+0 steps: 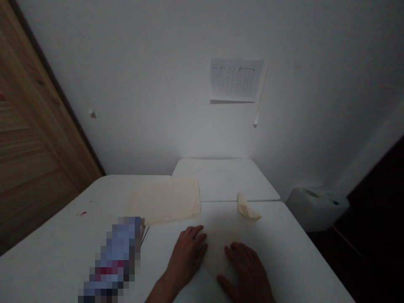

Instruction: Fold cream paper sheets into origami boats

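Note:
A thin cream-coloured sheet point(217, 254) lies flat on the white table between my hands; I cannot tell if it is cloth, paper or dough. My left hand point(189, 250) rests at the sheet's left edge, fingers stretched forward and slightly curved. On the right side, my right hand point(248, 267) lies over the sheet's edge with fingers spread and thumb apart. Beyond them to the left is a flat stack of similar thin sheets point(167, 200). A small folded cream piece point(248, 209) sits farther back on the right.
White tables point(299, 252) stand pushed together against the wall, with seams between them. A pixelated blue-grey object point(113, 256) lies on the left. A printed chart point(236, 80) hangs on the wall. To the right is a white container point(315, 208); a wooden door point(38, 126) is at left.

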`<action>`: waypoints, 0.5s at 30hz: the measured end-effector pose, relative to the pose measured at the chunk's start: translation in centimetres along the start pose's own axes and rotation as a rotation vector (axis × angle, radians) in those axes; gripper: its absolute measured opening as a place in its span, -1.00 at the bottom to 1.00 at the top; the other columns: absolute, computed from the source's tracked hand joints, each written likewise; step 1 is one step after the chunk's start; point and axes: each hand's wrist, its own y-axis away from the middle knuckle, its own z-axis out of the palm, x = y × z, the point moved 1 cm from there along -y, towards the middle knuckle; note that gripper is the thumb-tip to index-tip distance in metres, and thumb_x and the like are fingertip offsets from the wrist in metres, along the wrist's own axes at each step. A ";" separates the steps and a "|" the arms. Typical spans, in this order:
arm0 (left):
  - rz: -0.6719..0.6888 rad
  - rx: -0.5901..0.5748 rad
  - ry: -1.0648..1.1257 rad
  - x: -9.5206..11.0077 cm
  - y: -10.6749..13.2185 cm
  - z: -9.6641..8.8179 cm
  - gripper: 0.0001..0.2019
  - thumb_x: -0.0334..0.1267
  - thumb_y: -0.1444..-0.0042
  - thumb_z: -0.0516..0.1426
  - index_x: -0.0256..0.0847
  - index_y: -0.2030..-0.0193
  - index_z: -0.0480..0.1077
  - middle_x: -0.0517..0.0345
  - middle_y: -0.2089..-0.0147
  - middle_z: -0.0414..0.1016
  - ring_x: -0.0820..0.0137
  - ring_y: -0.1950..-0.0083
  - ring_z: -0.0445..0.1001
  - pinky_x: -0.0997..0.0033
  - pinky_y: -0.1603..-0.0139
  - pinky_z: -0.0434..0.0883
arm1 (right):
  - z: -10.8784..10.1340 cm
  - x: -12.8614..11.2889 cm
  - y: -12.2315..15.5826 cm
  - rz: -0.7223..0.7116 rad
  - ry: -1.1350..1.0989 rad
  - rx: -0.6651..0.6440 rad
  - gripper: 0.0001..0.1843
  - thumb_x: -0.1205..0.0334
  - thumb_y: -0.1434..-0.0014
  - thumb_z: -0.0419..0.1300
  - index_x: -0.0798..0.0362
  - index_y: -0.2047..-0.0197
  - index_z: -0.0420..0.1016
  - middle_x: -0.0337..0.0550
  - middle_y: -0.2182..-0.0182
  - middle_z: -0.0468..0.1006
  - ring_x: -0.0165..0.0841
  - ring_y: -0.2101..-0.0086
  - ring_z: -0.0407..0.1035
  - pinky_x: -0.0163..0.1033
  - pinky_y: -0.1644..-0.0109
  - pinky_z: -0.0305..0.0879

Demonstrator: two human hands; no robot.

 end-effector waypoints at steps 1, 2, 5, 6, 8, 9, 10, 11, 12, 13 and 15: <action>0.001 0.006 -0.002 0.0 0.0 0.1 -0.78 -0.36 -0.19 0.12 -0.10 0.02 0.41 0.03 -0.17 0.38 0.13 -0.11 0.34 0.02 -0.07 0.36 | 0.1 0.1 0.3 -0.005 0.014 0.008 -0.40 -0.10 -0.10 0.24 -0.04 -0.16 0.35 -0.02 -0.08 0.46 -0.08 -0.03 0.36 -0.01 -0.11 0.25; 0.003 0.010 -0.009 0.0 0.1 0.2 -0.79 -0.37 -0.19 0.12 -0.11 0.04 0.42 0.01 -0.16 0.38 0.12 -0.10 0.34 0.01 -0.07 0.36 | 0.3 0.3 0.5 -0.009 0.028 0.012 -0.39 -0.10 -0.12 0.23 -0.04 -0.17 0.34 -0.02 -0.09 0.45 -0.08 -0.04 0.35 -0.01 -0.12 0.25; 0.050 0.016 -0.026 0.1 0.4 0.7 -0.78 -0.48 -0.15 0.09 -0.16 0.12 0.44 -0.03 -0.15 0.38 0.10 -0.12 0.32 0.01 -0.09 0.36 | 0.5 0.7 1.1 -0.023 0.060 0.017 -0.40 -0.09 -0.15 0.21 -0.04 -0.20 0.31 -0.03 -0.13 0.42 -0.07 -0.07 0.34 0.02 -0.14 0.23; 0.089 0.009 -0.014 0.4 0.5 0.7 -0.75 -0.52 -0.14 0.06 -0.16 0.12 0.44 -0.03 -0.15 0.38 0.12 -0.13 0.32 0.03 -0.10 0.36 | 0.5 0.8 1.2 -0.029 0.066 0.015 -0.40 -0.09 -0.15 0.20 -0.04 -0.21 0.31 -0.04 -0.13 0.42 -0.07 -0.07 0.33 0.02 -0.15 0.22; 0.187 -0.030 0.038 1.1 0.8 0.5 -0.69 -0.54 -0.14 0.04 -0.13 0.06 0.43 -0.02 -0.15 0.37 0.16 -0.14 0.32 0.08 -0.12 0.37 | 0.5 0.8 1.2 -0.040 0.072 0.018 -0.40 -0.08 -0.16 0.19 -0.03 -0.21 0.31 -0.03 -0.13 0.42 -0.06 -0.07 0.34 0.03 -0.14 0.23; 0.222 -0.065 0.067 1.5 1.0 0.3 -0.68 -0.51 -0.16 0.05 -0.11 0.01 0.41 0.00 -0.16 0.36 0.18 -0.15 0.31 0.09 -0.13 0.36 | 0.5 0.8 1.2 -0.041 0.076 0.021 -0.40 -0.07 -0.16 0.20 -0.03 -0.21 0.31 -0.02 -0.13 0.43 -0.06 -0.07 0.34 0.03 -0.14 0.23; 0.247 -0.102 0.082 1.9 1.1 0.0 -0.67 -0.45 -0.17 0.07 -0.08 -0.05 0.38 0.01 -0.17 0.35 0.16 -0.16 0.31 0.05 -0.15 0.34 | 0.4 0.7 1.1 -0.042 0.081 0.024 -0.40 -0.06 -0.15 0.20 -0.02 -0.20 0.31 -0.01 -0.12 0.43 -0.06 -0.07 0.34 0.03 -0.13 0.23; 0.236 -0.124 0.083 2.3 1.2 -0.2 -0.68 -0.40 -0.18 0.08 -0.04 -0.05 0.39 0.03 -0.16 0.37 0.14 -0.14 0.33 -0.01 -0.16 0.32 | 0.3 0.7 1.0 -0.046 0.088 0.028 -0.41 -0.05 -0.15 0.21 -0.01 -0.20 0.31 0.00 -0.11 0.43 -0.06 -0.06 0.34 0.03 -0.13 0.23; 0.215 -0.134 0.080 2.6 1.3 -0.4 -0.70 -0.37 -0.17 0.11 -0.03 -0.03 0.40 0.03 -0.13 0.39 0.12 -0.12 0.35 -0.06 -0.15 0.31 | 0.2 0.6 0.9 -0.055 0.095 0.029 -0.41 -0.03 -0.14 0.21 -0.01 -0.19 0.31 0.02 -0.11 0.44 -0.06 -0.06 0.34 0.03 -0.12 0.23; 0.194 -0.141 0.080 2.7 1.4 -0.5 -0.71 -0.35 -0.16 0.13 -0.02 -0.02 0.41 0.03 -0.13 0.40 0.10 -0.11 0.35 -0.11 -0.15 0.30 | 0.0 0.4 0.8 -0.067 0.099 0.026 -0.44 0.00 -0.14 0.22 -0.02 -0.18 0.32 0.02 -0.10 0.44 -0.06 -0.05 0.34 0.03 -0.12 0.23; 0.159 -0.141 0.089 2.8 1.5 -0.4 -0.68 -0.29 -0.11 0.19 0.00 -0.03 0.42 0.02 -0.15 0.39 0.05 -0.14 0.34 -0.16 -0.16 0.27 | -0.4 0.1 0.5 -0.109 0.083 0.015 -0.53 0.08 -0.12 0.25 -0.07 -0.11 0.38 -0.03 -0.05 0.47 -0.11 -0.01 0.36 -0.01 -0.09 0.25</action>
